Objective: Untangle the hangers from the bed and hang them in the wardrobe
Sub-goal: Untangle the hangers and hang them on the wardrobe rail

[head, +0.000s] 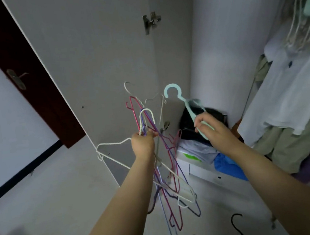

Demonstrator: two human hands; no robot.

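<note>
The left hand [142,142] is raised in front of the open wardrobe door [94,66], fingers curled tight round a bundle of wire hangers [163,164] in white, pink and purple. Their hooks stand above the fist and their frames hang tangled below the forearm, reaching down toward the floor [62,195]. One white hanger [113,151] juts out to the left, its corner just past the door's lower edge.

The right hand [207,128] grips a pale blue hanger [185,106] by its shoulder, fingers wrapped round it, hook pointing up and left. It is apart from the bundle, with a clear gap between the two hands.

Behind the right hand, in the wardrobe [224,41], a dark bag [204,119] sits on folded clothes [200,150]. To the right, hung garments [290,92] fill the side, with more hangers [302,23] above them near the frame's edge. Open space lies along the wardrobe's back wall, above the bag.
</note>
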